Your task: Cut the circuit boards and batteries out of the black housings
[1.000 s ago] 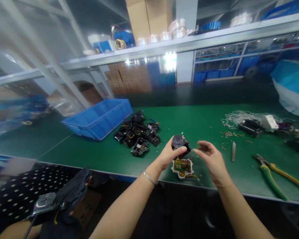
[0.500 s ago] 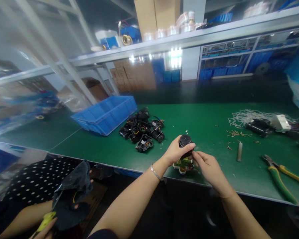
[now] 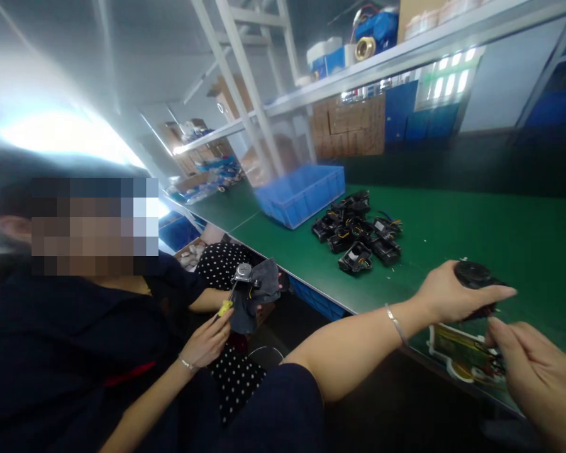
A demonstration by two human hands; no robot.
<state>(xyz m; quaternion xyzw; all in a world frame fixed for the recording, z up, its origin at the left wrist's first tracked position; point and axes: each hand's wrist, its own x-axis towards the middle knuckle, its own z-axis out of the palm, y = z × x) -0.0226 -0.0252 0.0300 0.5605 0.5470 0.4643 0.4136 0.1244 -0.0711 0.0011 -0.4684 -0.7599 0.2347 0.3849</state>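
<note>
My left hand [image 3: 446, 294] is wrapped round a black plastic housing [image 3: 475, 275] with a round top, its thumb stretched along the near side. Just below it, my right hand [image 3: 531, 362] has thumb and fingers pinched together close to the housing's underside. What sits in that pinch is too small or hidden to make out. Under both hands, a circuit board in a white frame [image 3: 453, 352] lies at the bench's front edge, partly covered by my right hand, with wires showing beside the fingers.
Several black housings with wires [image 3: 356, 236] lie piled on the green bench [image 3: 434, 220]. Behind them stands a blue bin [image 3: 306, 195]. At my left sits a co-worker [image 3: 75, 340] holding a yellow-handled screwdriver [image 3: 225, 308] to a part on dark cloth. A shelf [image 3: 339, 78] runs above.
My view has swung left, bringing the co-worker into sight and losing the pliers and loose screws on the right. My hands keep their hold at the housing.
</note>
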